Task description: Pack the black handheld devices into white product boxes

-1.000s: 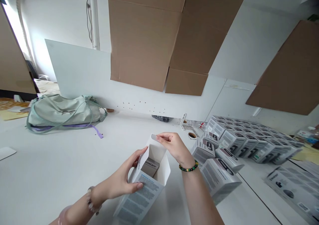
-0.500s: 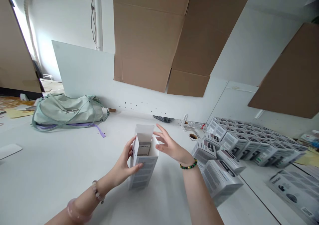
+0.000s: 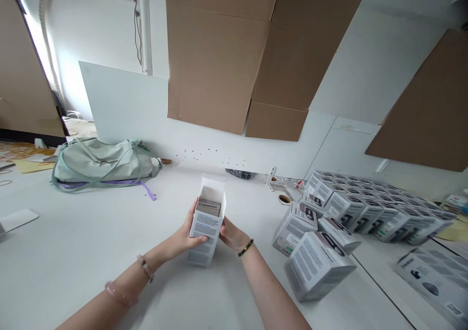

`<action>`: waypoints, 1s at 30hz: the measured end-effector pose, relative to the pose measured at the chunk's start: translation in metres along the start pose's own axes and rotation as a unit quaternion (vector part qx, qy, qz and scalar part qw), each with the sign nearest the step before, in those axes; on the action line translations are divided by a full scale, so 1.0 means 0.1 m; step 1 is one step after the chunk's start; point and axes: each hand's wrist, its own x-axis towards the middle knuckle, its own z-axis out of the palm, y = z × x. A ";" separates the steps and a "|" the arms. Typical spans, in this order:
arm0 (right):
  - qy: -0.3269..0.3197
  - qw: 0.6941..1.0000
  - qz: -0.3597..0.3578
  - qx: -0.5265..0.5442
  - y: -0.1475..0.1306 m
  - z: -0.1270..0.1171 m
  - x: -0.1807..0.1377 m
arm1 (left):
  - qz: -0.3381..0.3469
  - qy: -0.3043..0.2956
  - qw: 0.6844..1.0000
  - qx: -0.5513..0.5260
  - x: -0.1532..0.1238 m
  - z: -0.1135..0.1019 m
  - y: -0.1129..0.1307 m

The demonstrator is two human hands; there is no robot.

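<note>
A tall printed cardboard box (image 3: 205, 230) stands on the white table in front of me, tilted slightly, its top end open and a white flap (image 3: 213, 183) raised at the back. Inside the opening shows a grey-brown packet (image 3: 209, 206) with "SilverCrest" lettering. My left hand (image 3: 186, 235) is closed round the left side of the box, its thumb across the front face. My right hand (image 3: 232, 233) grips the right side lower down; its fingers are partly hidden behind the box.
Loose printed boxes (image 3: 318, 266) lie to the right, before a large block of similar boxes (image 3: 376, 198). More boxes (image 3: 435, 281) sit at the right edge. A pale green bag (image 3: 104, 162) lies at the back left, a white piece (image 3: 18, 221) at the left edge.
My right hand has moved from the box's open top down to its right side and closed on it. The packet inside shows more clearly, its lettering now facing me.
</note>
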 end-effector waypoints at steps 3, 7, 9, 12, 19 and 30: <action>-0.013 1.000 0.022 -0.006 0.15 0.00 -0.02 | -0.030 -0.055 0.998 -0.009 0.02 -0.08 -0.10; -0.009 0.999 0.033 0.005 0.22 -0.03 -0.05 | -0.030 -0.066 0.997 0.002 0.02 -0.11 -0.16; -0.005 0.999 0.034 0.015 0.23 -0.03 -0.05 | -0.029 -0.060 0.998 0.009 0.01 -0.11 -0.17; -0.003 0.999 0.031 0.026 0.24 -0.02 -0.05 | -0.032 -0.051 0.998 0.017 0.01 -0.11 -0.17; -0.008 0.999 0.023 0.038 0.29 -0.04 -0.03 | -0.048 -0.039 0.997 0.036 0.00 -0.09 -0.13; -0.040 0.998 0.003 0.050 0.37 -0.08 -0.02 | -0.042 -0.039 0.998 0.033 0.00 -0.02 -0.01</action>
